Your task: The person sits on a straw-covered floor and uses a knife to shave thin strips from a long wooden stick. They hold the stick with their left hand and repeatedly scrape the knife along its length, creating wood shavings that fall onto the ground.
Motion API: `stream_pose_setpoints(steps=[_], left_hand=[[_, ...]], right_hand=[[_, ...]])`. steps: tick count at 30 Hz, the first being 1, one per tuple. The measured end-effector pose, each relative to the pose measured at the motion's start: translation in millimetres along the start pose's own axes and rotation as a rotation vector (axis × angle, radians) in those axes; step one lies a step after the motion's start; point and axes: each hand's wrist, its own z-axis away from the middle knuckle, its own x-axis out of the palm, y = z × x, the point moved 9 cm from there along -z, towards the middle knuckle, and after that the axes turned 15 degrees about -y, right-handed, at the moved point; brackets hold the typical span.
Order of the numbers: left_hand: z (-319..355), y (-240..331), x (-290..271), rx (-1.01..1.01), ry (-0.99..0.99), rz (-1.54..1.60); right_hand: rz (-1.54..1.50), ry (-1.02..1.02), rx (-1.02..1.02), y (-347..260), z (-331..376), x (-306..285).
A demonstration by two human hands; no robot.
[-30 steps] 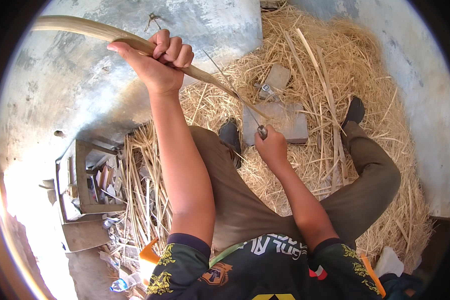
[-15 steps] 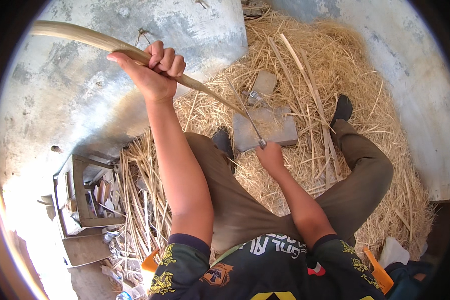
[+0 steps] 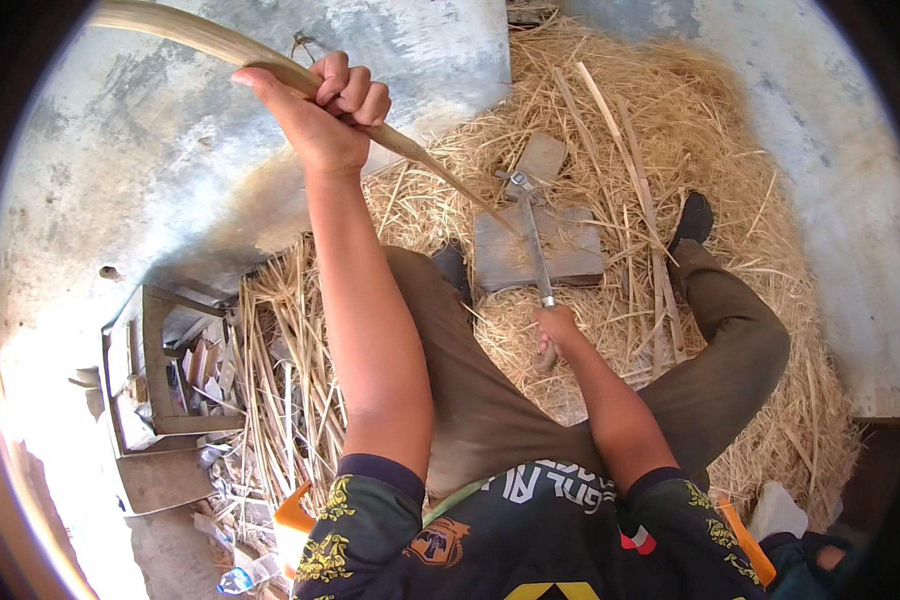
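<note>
My left hand (image 3: 335,115) is raised and wrapped around a long pale wooden pole (image 3: 205,38), thumb laid along it. From the upper left the pole slants down, its narrow end reaching a flat grey-brown block (image 3: 505,255) between my legs. My right hand (image 3: 558,328) is closed around the wooden handle of a machete (image 3: 537,250). The blade lies across the view of the block, close to the pole's thin end; whether they touch I cannot tell. Beyond the blade's tip is a small metal object (image 3: 519,181), its kind unclear.
Straw-like shavings (image 3: 670,110) cover the floor, with long split strips (image 3: 620,150) on the right. A smaller slab (image 3: 543,157) lies behind the block. On the left are a wooden frame (image 3: 155,365), a bundle of sticks (image 3: 280,370) and a plastic bottle (image 3: 240,578). Walls close in left and right.
The machete has swung from leaning up-left to pointing nearly straight away, its flat now showing. My right hand has come slightly nearer to me. My left hand keeps its grip on the pole.
</note>
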Motion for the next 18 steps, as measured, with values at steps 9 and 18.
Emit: stream_pose_setpoints(steps=[9, 18], left_hand=[[4.6, 2.5, -5.5, 0.022, 0.03, -0.059], [3.7, 2.5, -8.9, 0.036, 0.217, -0.12]], right_hand=[[0.274, 0.319, -0.433, -130.7, 65.0, 8.9], [0.66, 0.362, -0.132, -68.8, 38.9, 11.6]])
